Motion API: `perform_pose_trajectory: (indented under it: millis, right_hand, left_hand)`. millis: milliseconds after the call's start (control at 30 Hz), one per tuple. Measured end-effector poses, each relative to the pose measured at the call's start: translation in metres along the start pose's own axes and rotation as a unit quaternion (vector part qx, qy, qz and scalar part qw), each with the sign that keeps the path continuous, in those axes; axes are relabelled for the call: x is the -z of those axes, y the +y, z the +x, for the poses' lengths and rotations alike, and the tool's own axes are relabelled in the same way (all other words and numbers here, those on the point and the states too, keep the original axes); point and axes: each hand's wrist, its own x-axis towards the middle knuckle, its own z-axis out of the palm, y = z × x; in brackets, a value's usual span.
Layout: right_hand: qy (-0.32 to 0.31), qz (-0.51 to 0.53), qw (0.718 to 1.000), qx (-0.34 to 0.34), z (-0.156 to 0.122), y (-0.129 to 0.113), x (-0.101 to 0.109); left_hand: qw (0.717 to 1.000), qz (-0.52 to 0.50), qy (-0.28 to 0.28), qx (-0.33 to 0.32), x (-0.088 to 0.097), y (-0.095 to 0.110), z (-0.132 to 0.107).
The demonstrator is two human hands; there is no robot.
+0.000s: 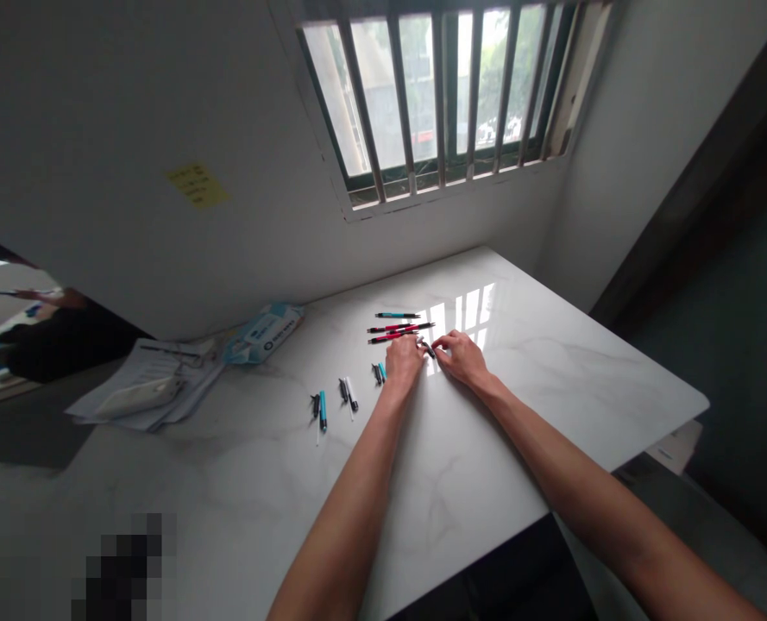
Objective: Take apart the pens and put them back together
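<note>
My left hand (404, 360) is closed at the far part of the table, its fingertips on a small black-and-white pen part (429, 350). Facing it, my right hand (463, 355) pinches at the other side of the same part. Just beyond lie red-and-black pens (392, 329) and a blue pen (397, 316), whole and on their sides. Left of my hands, pens lie in pieces: a blue barrel (323, 409) beside a black piece (316, 405), and a white barrel (351, 394) beside another black piece (342, 391). A further blue set (378, 373) is partly hidden by my left hand.
A blue-and-white wipes packet (267, 333) lies by the wall, next to papers (143, 388) with a pale pouch on top. The marbled white table (474, 483) ends at a rounded right corner. A barred window (448, 103) is behind. Another person's dark sleeve (66, 336) shows at left.
</note>
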Motion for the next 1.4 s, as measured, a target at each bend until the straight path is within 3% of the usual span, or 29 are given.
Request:
perform_pose_trajectory:
  millis: [133, 233, 333, 433, 533, 633, 800, 867, 933, 1000, 1100, 1267, 1333, 1400]
  right_hand:
    - [0.036, 0.055, 0.998, 0.012, 0.000, -0.009, 0.006]
    - [0.044, 0.141, 0.987, 0.070, -0.007, -0.031, 0.010]
    - [-0.009, 0.248, 0.960, 0.127, -0.021, -0.056, 0.009]
    - [-0.065, 0.324, 0.934, 0.132, -0.034, -0.072, 0.003]
    - [-0.097, 0.364, 0.920, 0.112, -0.040, -0.075, -0.003]
    - [-0.105, 0.389, 0.910, 0.101, -0.041, -0.075, -0.006]
    - [-0.061, 0.456, 0.886, 0.052, -0.032, -0.069, -0.001]
    - [-0.026, 0.495, 0.869, 0.007, -0.026, -0.064, 0.003]
    - [-0.010, 0.532, 0.846, -0.032, -0.020, -0.058, 0.008]
    - [-0.024, 0.564, 0.823, -0.066, -0.017, -0.054, 0.012]
    - [-0.055, 0.584, 0.804, -0.099, -0.016, -0.051, 0.014]
    - [-0.024, 0.585, 0.805, -0.099, -0.011, -0.043, 0.015]
    - [0.029, 0.538, 0.839, -0.079, -0.006, -0.033, 0.020]
    - [0.093, 0.439, 0.893, -0.036, -0.001, -0.019, 0.028]
  left_hand:
    - [0.977, -0.191, 0.072, -0.057, 0.012, -0.010, -0.028]
    - [0.948, -0.290, 0.122, -0.033, 0.017, -0.032, -0.048]
    - [0.909, -0.394, 0.138, -0.008, 0.017, -0.052, -0.061]
    - [0.857, -0.493, 0.147, -0.002, 0.015, -0.059, -0.068]
    - [0.816, -0.552, 0.170, -0.017, 0.011, -0.055, -0.073]
    - [0.795, -0.583, 0.168, -0.022, 0.008, -0.051, -0.075]
    - [0.771, -0.600, 0.210, 0.048, 0.006, -0.058, -0.075]
    - [0.760, -0.618, 0.187, 0.080, 0.005, -0.058, -0.077]
    - [0.748, -0.649, 0.102, 0.096, 0.001, -0.053, -0.081]
    - [0.731, -0.674, 0.008, 0.104, -0.004, -0.043, -0.085]
    - [0.711, -0.693, -0.049, 0.109, -0.011, -0.029, -0.091]
    - [0.704, -0.699, -0.025, 0.123, -0.014, -0.029, -0.090]
    - [0.716, -0.689, -0.006, 0.117, -0.011, -0.033, -0.089]
    - [0.737, -0.668, 0.006, 0.103, -0.008, -0.036, -0.088]
